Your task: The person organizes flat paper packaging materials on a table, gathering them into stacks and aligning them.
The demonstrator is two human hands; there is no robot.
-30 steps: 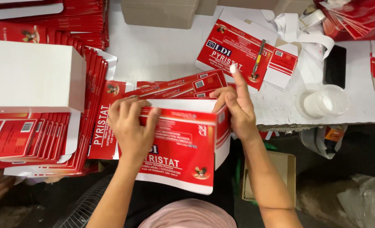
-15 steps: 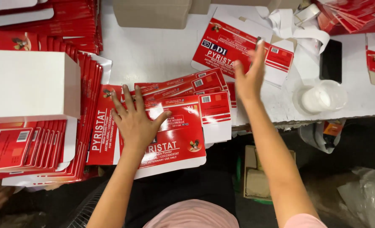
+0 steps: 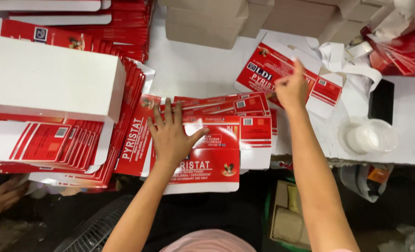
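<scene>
White surface point(image 3: 198, 70), crowded with flat red-and-white carton blanks. Left hand point(image 3: 172, 135) lies flat, fingers spread wide, pressing on the top carton blank point(image 3: 216, 161) of a fanned stack at the near edge; that blank overhangs the surface toward 6 o'clock. Right hand point(image 3: 291, 88) reaches out toward 1 o'clock, fingers pinched narrow over a lone carton blank point(image 3: 263, 70) lying tilted there; cannot tell whether it holds anything.

At 9 o'clock, a closed white box point(image 3: 48, 79) sits on a long fanned row of red blanks point(image 3: 58, 144). More red blanks stacked at 11 o'clock point(image 3: 123, 23) and at 2 o'clock point(image 3: 399, 46). Plain brown cardboard boxes point(image 3: 207, 23) along the far edge at 12 o'clock. White paper strips point(image 3: 352, 60) just beside the lone blank; a black phone point(image 3: 381, 100) and a clear plastic cup point(image 3: 368, 136) at 3 o'clock.

Below the surface: dark floor, a fan grille point(image 3: 95, 228) at 7 o'clock, an open brown box point(image 3: 289, 214) at 5 o'clock. Another person's hand point(image 3: 2, 196) at 8 o'clock.
</scene>
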